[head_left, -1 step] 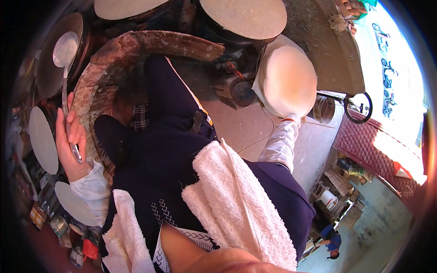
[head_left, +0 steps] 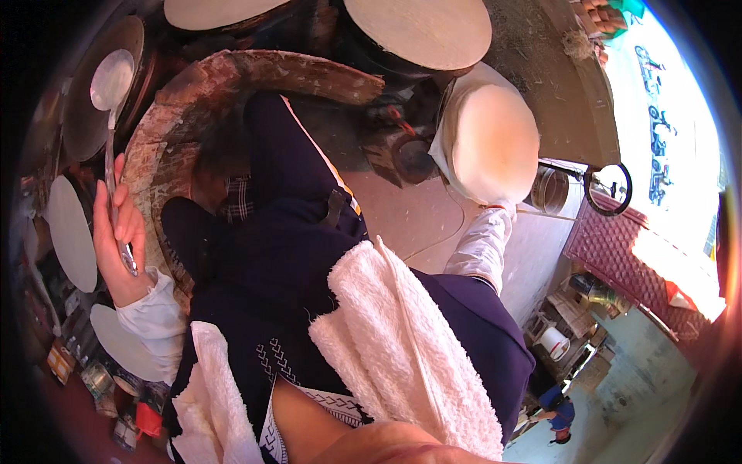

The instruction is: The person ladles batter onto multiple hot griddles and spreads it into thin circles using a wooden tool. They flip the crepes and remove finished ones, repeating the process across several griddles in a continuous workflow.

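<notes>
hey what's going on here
The person's left hand grips a metal ladle, its bowl over or in a dark round pan. The right hand is stretched out to the near edge of a pale round sheet, tan toward the middle; its grip can't be made out. More pale rounds sit ahead and to the left.

No text, label, brand, number or sign can be read. The orange packet (head_left: 61,362) carries a pale patch, too small and blurred to make out. The pale marks on the front of the dark shirt (head_left: 255,309) are rows of chevrons, with no letters or numbers that can be made out among them.
</notes>
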Demonstrator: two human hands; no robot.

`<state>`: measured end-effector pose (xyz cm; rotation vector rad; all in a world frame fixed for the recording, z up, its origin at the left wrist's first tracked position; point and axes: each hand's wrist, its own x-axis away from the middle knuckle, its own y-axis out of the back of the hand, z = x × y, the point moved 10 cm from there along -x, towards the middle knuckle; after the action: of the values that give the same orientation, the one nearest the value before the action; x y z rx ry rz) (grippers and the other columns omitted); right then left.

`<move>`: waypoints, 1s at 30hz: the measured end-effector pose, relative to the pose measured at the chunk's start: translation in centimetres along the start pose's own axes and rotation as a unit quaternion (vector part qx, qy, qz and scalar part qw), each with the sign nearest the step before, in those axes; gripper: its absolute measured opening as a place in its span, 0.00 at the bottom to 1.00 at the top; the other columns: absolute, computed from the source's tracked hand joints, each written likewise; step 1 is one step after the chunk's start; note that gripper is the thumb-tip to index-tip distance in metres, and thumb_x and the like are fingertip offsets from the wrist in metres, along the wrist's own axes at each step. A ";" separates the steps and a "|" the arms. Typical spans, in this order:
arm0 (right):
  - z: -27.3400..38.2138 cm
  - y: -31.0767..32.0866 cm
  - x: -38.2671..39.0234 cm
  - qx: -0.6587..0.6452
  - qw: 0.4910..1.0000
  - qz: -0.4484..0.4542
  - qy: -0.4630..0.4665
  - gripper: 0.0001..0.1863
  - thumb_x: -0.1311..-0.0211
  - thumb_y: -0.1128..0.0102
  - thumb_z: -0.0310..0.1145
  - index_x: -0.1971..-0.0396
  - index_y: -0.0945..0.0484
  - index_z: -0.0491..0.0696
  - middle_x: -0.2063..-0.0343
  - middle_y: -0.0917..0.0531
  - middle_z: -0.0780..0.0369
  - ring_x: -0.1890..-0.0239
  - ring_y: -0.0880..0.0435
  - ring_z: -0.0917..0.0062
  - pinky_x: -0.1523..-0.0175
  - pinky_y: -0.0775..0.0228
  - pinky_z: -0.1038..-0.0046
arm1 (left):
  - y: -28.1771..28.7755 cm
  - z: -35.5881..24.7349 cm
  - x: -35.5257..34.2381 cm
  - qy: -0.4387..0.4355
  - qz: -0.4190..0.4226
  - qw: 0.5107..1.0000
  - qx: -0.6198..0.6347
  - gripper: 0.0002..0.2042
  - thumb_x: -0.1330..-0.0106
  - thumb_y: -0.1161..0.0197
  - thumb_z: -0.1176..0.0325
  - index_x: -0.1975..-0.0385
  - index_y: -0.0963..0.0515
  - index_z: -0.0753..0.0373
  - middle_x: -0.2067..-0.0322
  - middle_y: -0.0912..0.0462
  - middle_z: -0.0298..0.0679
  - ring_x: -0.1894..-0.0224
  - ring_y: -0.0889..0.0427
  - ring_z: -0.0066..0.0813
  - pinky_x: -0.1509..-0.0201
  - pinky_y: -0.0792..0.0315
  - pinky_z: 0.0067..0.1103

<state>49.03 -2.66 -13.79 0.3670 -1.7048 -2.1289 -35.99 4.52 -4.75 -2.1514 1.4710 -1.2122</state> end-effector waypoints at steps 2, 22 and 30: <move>0.4 0.5 -0.2 -0.007 1.000 -0.006 0.008 0.21 0.40 0.36 0.39 0.51 0.21 0.42 0.61 0.15 0.51 0.66 0.16 0.64 0.65 0.23 0.66 | 1.1 -0.4 -0.4 -0.006 -0.005 1.000 0.004 0.26 0.20 0.53 0.63 0.29 0.47 0.71 0.70 0.32 0.32 0.84 0.41 0.09 0.84 0.45 0.11; 25.4 6.2 37.0 -0.322 0.799 0.107 0.496 0.22 0.31 0.43 0.34 0.41 0.24 0.41 0.60 0.16 0.58 0.64 0.19 0.75 0.64 0.25 0.72 | 11.9 2.5 24.9 0.001 0.008 0.994 0.106 0.19 0.21 0.53 0.64 0.37 0.33 0.66 0.66 0.20 0.35 0.83 0.33 0.11 0.83 0.39 0.12; 25.6 2.6 59.9 -0.351 0.609 0.597 0.386 0.31 0.27 0.53 0.27 0.26 0.46 0.49 0.66 0.19 0.62 0.81 0.26 0.85 0.80 0.34 0.82 | 18.5 2.8 29.2 -0.057 -0.154 0.986 -0.006 0.18 0.23 0.48 0.62 0.39 0.32 0.63 0.67 0.18 0.36 0.82 0.30 0.13 0.83 0.35 0.11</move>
<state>-15.06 -7.96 -3.27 -0.1218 -0.2254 -1.0728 -41.78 -29.65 -3.79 -2.4792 1.1328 -1.1520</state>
